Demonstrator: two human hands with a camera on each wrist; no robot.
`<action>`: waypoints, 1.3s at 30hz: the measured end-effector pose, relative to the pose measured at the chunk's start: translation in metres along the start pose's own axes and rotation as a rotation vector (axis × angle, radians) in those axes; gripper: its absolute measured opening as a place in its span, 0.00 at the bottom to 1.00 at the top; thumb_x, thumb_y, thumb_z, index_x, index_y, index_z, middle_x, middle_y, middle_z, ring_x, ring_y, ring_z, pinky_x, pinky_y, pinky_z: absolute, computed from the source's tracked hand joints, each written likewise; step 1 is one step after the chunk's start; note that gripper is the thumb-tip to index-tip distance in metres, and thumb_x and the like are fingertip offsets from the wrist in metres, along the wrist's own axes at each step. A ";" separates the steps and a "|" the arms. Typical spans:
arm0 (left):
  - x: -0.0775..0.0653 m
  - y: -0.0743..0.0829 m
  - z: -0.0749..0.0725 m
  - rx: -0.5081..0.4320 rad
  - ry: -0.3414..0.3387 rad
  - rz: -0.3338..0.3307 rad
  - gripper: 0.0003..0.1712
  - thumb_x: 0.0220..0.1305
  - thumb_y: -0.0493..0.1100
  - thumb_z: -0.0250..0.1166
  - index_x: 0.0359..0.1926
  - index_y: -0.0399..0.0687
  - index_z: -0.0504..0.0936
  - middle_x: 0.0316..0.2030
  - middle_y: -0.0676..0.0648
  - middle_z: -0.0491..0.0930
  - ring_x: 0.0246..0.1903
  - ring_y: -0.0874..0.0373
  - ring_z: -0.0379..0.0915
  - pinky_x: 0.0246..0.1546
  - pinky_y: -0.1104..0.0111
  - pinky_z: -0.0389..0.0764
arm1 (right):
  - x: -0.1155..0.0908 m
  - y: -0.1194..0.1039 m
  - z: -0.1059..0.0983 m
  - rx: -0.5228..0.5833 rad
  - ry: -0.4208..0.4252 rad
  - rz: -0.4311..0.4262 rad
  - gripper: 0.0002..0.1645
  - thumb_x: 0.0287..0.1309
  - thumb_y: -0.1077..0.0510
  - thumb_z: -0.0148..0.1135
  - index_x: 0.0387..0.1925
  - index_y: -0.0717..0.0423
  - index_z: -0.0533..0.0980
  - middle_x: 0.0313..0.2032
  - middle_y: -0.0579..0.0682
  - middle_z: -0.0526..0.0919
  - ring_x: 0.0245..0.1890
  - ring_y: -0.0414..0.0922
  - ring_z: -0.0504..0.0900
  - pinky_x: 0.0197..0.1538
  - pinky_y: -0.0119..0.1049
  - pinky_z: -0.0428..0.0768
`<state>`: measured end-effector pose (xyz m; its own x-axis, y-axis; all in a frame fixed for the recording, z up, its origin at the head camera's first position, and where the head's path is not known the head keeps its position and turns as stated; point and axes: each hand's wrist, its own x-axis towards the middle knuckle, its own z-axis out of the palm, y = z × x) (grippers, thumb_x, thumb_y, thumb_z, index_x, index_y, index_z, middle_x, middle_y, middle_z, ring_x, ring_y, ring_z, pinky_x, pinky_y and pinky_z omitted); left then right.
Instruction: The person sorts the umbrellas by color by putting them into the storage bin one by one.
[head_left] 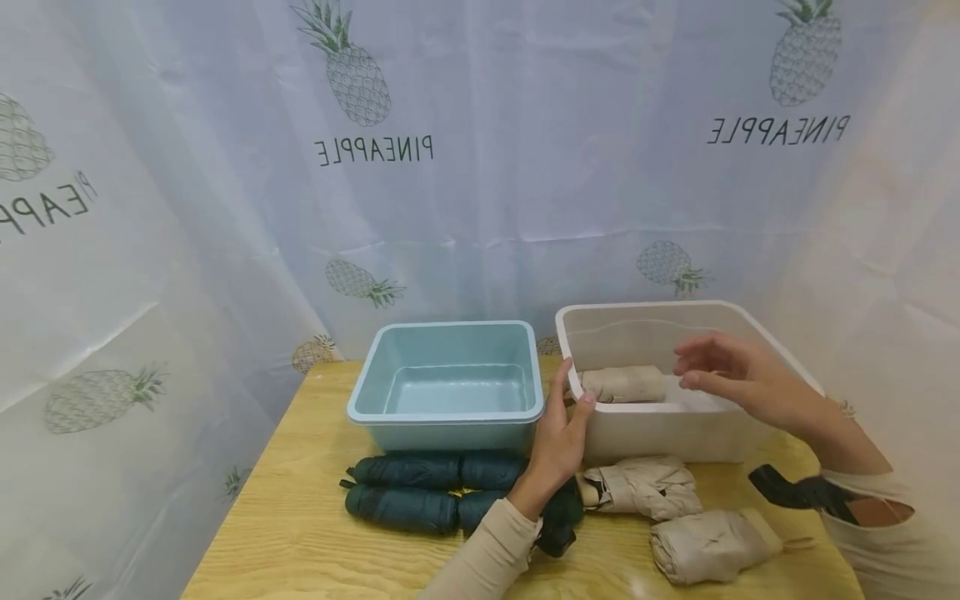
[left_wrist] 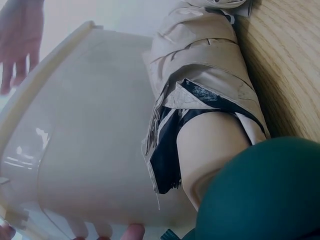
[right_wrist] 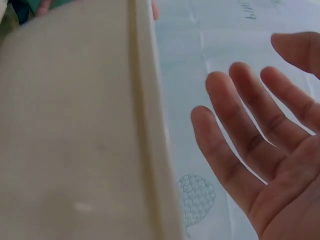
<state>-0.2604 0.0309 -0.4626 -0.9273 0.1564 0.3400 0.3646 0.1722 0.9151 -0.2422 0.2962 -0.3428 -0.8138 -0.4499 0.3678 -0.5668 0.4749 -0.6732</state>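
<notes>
My left hand (head_left: 557,442) grips the front left corner of a white plastic bin (head_left: 667,437), thumb on the front and fingers along the left side. A folded beige umbrella (head_left: 622,384) lies inside that bin. Over the bin's right part is my right hand (head_left: 757,387), holding nothing; the right wrist view shows its fingers (right_wrist: 245,120) spread and relaxed. Two more folded beige umbrellas, one (head_left: 645,487) against the bin's front and another (head_left: 712,546) nearer me, lie on the table. Dark green folded umbrellas (head_left: 405,508) lie partly behind my left forearm.
A light blue plastic bin (head_left: 450,433) with nothing inside stands left of the white one. Both bins are on a wooden table (head_left: 277,517). A pale curtain (head_left: 510,192) with pineapple prints hangs behind and at the sides. A dark strap (head_left: 795,492) is at my right wrist.
</notes>
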 end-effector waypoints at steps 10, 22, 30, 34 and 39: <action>-0.001 0.002 0.004 -0.003 0.007 0.013 0.35 0.78 0.61 0.50 0.80 0.75 0.51 0.72 0.45 0.69 0.66 0.49 0.73 0.59 0.52 0.78 | -0.082 0.025 0.026 -0.045 -0.052 -0.035 0.23 0.63 0.74 0.61 0.58 0.57 0.75 0.44 0.38 0.84 0.42 0.34 0.84 0.39 0.30 0.83; 0.001 0.001 0.000 -0.004 0.020 -0.011 0.35 0.77 0.62 0.50 0.79 0.79 0.51 0.75 0.47 0.66 0.68 0.48 0.71 0.60 0.48 0.76 | -0.129 0.082 0.014 -0.180 -0.241 0.124 0.21 0.67 0.65 0.64 0.59 0.64 0.73 0.45 0.36 0.80 0.41 0.26 0.79 0.36 0.30 0.80; 0.000 0.000 -0.001 -0.010 0.009 -0.016 0.36 0.77 0.62 0.50 0.80 0.75 0.50 0.76 0.48 0.64 0.69 0.47 0.69 0.61 0.45 0.76 | -0.151 0.098 0.007 -0.082 -0.313 0.203 0.22 0.69 0.66 0.61 0.62 0.58 0.73 0.45 0.36 0.81 0.38 0.27 0.79 0.33 0.31 0.79; 0.000 0.000 -0.001 -0.010 0.008 -0.016 0.35 0.78 0.60 0.51 0.80 0.74 0.51 0.75 0.47 0.64 0.69 0.46 0.70 0.61 0.45 0.76 | -0.159 0.105 0.013 -0.049 -0.299 0.152 0.25 0.65 0.69 0.63 0.61 0.51 0.74 0.44 0.35 0.81 0.36 0.28 0.79 0.32 0.30 0.77; 0.000 -0.001 0.000 -0.004 0.007 -0.016 0.35 0.78 0.58 0.51 0.80 0.74 0.51 0.75 0.47 0.65 0.69 0.46 0.71 0.60 0.46 0.77 | -0.166 0.111 0.023 -0.014 -0.305 0.152 0.27 0.63 0.68 0.65 0.61 0.50 0.74 0.43 0.34 0.80 0.33 0.29 0.76 0.30 0.30 0.75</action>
<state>-0.2605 0.0306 -0.4631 -0.9335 0.1472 0.3271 0.3496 0.1704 0.9213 -0.1673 0.4067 -0.4933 -0.8144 -0.5779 0.0533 -0.4455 0.5636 -0.6956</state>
